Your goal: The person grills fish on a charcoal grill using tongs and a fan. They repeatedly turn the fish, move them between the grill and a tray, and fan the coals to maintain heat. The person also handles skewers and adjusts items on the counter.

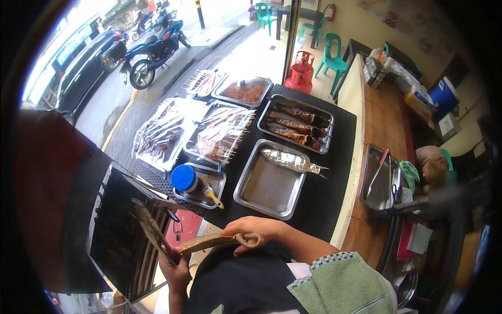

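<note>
My left hand grips a flat brown woven hand fan, tilted up beside the black grill. In my right hand is a second woven fan, seen nearly edge-on, with a looped handle. Its far end meets my left fingers; whether they also grip it is unclear. Beyond my hands, a steel tray carries a foil-wrapped fish along its far side, tail over the rim. A smaller tray bears a blue-lidded tub and a yellow-handled basting brush.
Grilled fish lie in another tray. Plastic-covered trays of skewers stand farther left. At right, a wooden counter holds a tray with tongs; a person is behind it. A red gas cylinder stands beyond the table.
</note>
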Action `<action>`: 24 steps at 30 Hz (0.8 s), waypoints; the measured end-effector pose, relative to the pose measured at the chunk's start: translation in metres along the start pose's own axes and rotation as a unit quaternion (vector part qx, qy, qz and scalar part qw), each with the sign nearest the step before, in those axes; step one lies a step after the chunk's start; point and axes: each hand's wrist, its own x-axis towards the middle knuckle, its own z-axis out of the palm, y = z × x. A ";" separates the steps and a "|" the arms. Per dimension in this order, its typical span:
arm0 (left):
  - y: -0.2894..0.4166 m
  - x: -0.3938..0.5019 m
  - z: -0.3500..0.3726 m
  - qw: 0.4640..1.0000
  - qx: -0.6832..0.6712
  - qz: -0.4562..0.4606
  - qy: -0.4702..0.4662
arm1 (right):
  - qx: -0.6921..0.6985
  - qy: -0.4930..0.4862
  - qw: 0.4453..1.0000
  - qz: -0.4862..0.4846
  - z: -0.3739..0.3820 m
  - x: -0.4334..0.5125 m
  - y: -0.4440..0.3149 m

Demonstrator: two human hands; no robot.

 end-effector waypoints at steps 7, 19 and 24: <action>-0.017 -0.068 -0.058 0.983 -0.139 -0.074 0.090 | 0.056 -0.090 0.993 0.061 0.064 0.006 -0.030; -0.089 -0.156 -0.109 0.981 -0.098 -0.160 0.045 | -0.324 0.885 0.334 0.018 -0.102 -0.184 -0.029; -0.071 -0.148 -0.098 0.972 -0.144 -0.156 0.102 | -0.027 0.287 0.957 0.016 0.014 -0.053 0.003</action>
